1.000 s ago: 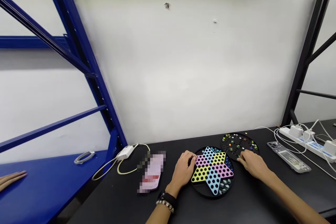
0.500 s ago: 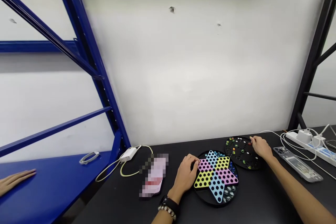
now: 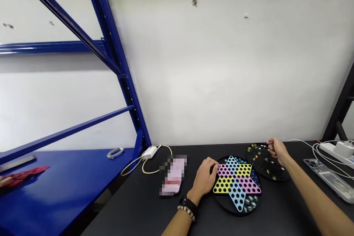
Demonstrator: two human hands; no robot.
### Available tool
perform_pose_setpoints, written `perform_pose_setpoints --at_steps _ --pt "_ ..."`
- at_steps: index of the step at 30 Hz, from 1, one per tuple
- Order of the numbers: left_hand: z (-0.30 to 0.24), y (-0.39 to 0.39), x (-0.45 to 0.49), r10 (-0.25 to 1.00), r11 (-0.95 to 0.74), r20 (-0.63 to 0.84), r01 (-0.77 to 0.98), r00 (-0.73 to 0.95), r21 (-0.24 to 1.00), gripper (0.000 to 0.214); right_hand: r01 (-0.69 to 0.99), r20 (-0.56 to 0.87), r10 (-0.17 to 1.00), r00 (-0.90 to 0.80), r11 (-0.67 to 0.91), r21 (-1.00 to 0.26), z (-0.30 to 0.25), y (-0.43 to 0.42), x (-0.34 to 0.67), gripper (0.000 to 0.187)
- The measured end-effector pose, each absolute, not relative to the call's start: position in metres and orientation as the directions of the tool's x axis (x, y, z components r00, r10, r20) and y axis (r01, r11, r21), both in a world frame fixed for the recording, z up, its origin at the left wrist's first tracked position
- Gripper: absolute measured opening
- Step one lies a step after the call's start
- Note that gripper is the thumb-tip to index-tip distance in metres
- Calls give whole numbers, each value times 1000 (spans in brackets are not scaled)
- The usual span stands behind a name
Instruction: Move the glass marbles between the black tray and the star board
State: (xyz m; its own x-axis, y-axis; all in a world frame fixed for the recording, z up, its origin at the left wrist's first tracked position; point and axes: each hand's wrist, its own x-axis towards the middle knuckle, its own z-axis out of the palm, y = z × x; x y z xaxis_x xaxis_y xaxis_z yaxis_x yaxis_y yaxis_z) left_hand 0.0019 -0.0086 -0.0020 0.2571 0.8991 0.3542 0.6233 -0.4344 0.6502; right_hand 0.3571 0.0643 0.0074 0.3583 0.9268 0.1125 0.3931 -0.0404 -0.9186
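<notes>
A round black Chinese checkers board [image 3: 234, 179], with a star in pink, yellow and blue, lies on the black table. My left hand [image 3: 206, 175] is at its upper left rim, fingers bent and closed against the edge by a pink point of the star. Glass marbles [image 3: 251, 202] sit in the board's side compartments. Behind it to the right is a round black tray [image 3: 267, 167] with scattered marbles and small coloured pieces. Over its right part hovers my right hand [image 3: 277, 151], fingers curled in a pinch; whatever they hold is hidden.
A pink phone [image 3: 175, 175] lies left of my left hand, near a white charger [image 3: 149, 152] with its cable. To the right are a clear-cased phone [image 3: 329, 179] and a white power strip [image 3: 334, 153]. A red cloth-like item [image 3: 26, 177] lies on the blue surface [image 3: 69, 184].
The view has turned left. My right hand has lifted slightly off the tray and its fingers have curled in. My left hand stays at the board's rim. The other person's flat hand has gone.
</notes>
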Motion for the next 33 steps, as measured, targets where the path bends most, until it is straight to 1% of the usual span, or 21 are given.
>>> perform_pose_setpoints --at_steps 1,4,8,9,10,11,13,14,17,20,22,24,27,30,33 --pt "-2 -9 2 898 -437 360 620 254 652 31 380 108 942 317 -22 -925 10 66 340 43" --pt "-2 -10 2 898 -434 371 609 235 664 30 417 152 968 198 57 -907 11 69 277 45" --pt "-4 -9 0 897 -434 386 593 215 679 30 510 249 968 24 202 -836 8 63 189 52" --pt "-6 -9 -1 896 -435 391 591 209 680 30 554 269 962 -36 243 -796 7 61 171 51" --pt "-7 -7 -2 895 -434 399 591 199 680 30 687 310 941 -133 313 -656 6 59 158 49" --pt "-9 -6 -3 894 -433 405 593 189 679 29 766 318 921 -226 370 -526 5 58 147 47" --pt "-13 -5 -4 894 -429 414 598 172 676 29 831 304 892 -334 431 -351 2 55 135 44" --pt "-14 -4 -5 894 -428 416 601 169 675 29 838 296 888 -353 440 -323 0 54 132 43" --pt "-13 -6 -6 896 -412 423 605 134 682 28 841 291 884 -365 447 -305 -7 54 133 41" --pt "-11 -8 -6 896 -367 445 600 20 711 27 844 304 858 -413 486 -225 -13 54 135 35" --pt "-10 -8 -7 893 -347 450 597 -27 723 27 841 316 839 -442 511 -179 -14 53 135 31" --pt "-10 -9 -7 891 -346 453 600 -31 722 27 834 323 831 -454 523 -175 -13 51 136 26" --pt "-10 -9 -7 889 -355 458 602 -21 715 27 822 320 830 -457 532 -205 -12 47 141 23" --pt "-9 -9 -6 888 -354 459 604 -23 714 27 809 339 839 -426 521 -274 -14 43 147 22" --pt "-8 -9 -6 886 -358 464 599 -25 716 27 788 346 850 -397 509 -346 -16 40 151 17"
